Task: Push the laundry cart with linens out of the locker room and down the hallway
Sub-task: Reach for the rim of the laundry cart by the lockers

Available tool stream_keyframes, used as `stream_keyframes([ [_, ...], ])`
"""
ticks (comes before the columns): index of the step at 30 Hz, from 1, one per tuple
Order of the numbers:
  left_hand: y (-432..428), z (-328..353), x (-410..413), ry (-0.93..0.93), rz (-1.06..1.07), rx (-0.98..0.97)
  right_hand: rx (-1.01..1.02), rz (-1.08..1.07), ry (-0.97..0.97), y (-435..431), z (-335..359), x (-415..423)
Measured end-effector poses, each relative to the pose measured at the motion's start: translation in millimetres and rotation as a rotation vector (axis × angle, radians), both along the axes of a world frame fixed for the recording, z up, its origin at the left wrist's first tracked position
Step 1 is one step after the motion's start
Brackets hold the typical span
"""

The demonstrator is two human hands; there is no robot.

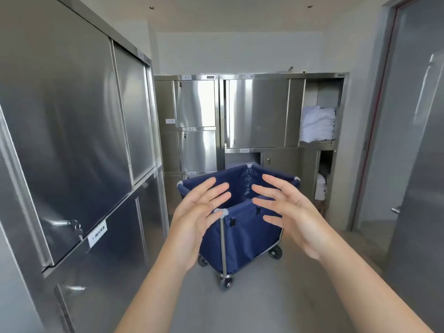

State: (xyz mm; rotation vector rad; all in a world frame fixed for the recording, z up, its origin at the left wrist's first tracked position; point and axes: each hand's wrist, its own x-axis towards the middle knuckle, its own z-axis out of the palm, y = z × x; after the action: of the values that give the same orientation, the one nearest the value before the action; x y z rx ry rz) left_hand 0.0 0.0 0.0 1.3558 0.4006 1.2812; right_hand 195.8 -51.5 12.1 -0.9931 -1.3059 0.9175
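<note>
A laundry cart (247, 234) with a dark blue fabric bag on a metal frame and black caster wheels stands on the grey floor in the middle of the room, one corner turned toward me. Its inside is mostly hidden; I see no linens in it from here. My left hand (197, 217) and my right hand (290, 212) are raised in front of the cart with fingers spread, palms facing each other. Neither hand touches the cart or holds anything.
Tall stainless steel lockers (72, 140) line the left wall. More steel cabinets (257, 114) fill the back wall, with folded white towels (317, 123) on an open shelf at the right. A grey door (422, 164) with a lever handle stands at the right.
</note>
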Motion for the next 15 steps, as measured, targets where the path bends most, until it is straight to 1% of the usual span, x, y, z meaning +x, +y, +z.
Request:
stream_keyframes([
  [8, 63, -12, -4, -0.024, 0.022, -0.024, -0.011, -0.009, -0.031, 62, -12, -6],
  [15, 171, -12, -24, -0.037, 0.009, -0.018, -0.008, -0.066, -0.054, 155, -10, -26],
])
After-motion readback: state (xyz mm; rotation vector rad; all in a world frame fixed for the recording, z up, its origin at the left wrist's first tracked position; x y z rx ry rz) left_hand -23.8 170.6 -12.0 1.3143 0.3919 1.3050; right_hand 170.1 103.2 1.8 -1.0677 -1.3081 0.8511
